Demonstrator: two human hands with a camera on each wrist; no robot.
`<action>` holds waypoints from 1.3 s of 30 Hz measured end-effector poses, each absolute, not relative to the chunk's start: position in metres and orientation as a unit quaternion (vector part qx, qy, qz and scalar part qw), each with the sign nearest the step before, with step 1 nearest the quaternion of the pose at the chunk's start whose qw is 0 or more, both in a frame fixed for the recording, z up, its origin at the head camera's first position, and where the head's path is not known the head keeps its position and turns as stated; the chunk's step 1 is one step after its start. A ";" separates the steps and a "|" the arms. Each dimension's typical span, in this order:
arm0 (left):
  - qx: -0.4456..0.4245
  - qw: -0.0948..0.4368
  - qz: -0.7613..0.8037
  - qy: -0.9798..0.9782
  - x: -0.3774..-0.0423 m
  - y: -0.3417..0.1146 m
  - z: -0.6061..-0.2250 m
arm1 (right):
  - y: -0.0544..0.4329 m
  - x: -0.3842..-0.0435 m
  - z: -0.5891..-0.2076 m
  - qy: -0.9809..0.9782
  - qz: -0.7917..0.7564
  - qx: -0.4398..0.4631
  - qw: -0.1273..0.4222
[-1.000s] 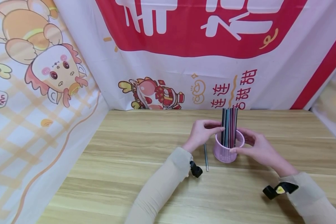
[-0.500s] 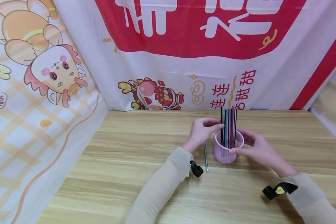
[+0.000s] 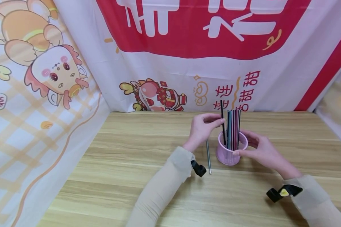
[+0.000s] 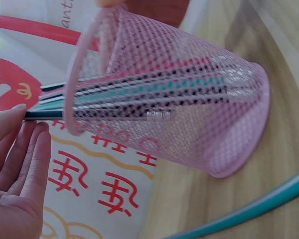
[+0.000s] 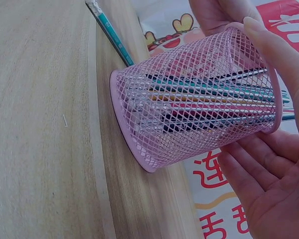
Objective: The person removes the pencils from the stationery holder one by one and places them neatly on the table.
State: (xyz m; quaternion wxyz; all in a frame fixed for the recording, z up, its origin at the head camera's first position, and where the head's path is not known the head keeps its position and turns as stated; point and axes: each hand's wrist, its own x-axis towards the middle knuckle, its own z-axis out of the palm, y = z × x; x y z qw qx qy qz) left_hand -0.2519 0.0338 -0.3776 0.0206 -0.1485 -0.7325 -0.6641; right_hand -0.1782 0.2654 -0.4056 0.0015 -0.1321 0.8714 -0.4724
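A pink mesh pen holder [image 3: 228, 158] stands upright on the table, with several pencils [image 3: 233, 129] in it. My right hand [image 3: 262, 150] holds the holder by its rim, thumb in front and fingers behind. Between thumb and fingers my left hand [image 3: 202, 128] pinches a dark pencil [image 3: 222, 110], raised above the others. Its lower end is still inside the holder; through the mesh the left wrist view shows the silver eraser end [image 4: 159, 115]. Another pencil [image 3: 208, 157] lies on the table left of the holder, teal in the right wrist view.
The wood-grain table [image 3: 125, 176] reaches back to a printed white and red cloth [image 3: 164, 66]. A second cartoon-printed cloth [image 3: 45, 126] hangs along the left side. Black wrist cameras sit on both sleeves.
My left hand has moved up and slightly left, drawing the dark pencil higher and away from the bunch. My right hand and the pen holder have stayed almost still.
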 end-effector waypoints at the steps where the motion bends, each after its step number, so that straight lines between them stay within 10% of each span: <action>1: -0.151 0.023 -0.668 -0.728 -0.252 0.034 -0.376 | 0.265 -0.178 -0.406 0.872 -0.472 -0.132 0.002; 39: -0.171 0.063 -0.716 -0.674 -0.243 -0.019 -0.333 | 0.265 -0.178 -0.405 0.874 -0.471 -0.118 0.016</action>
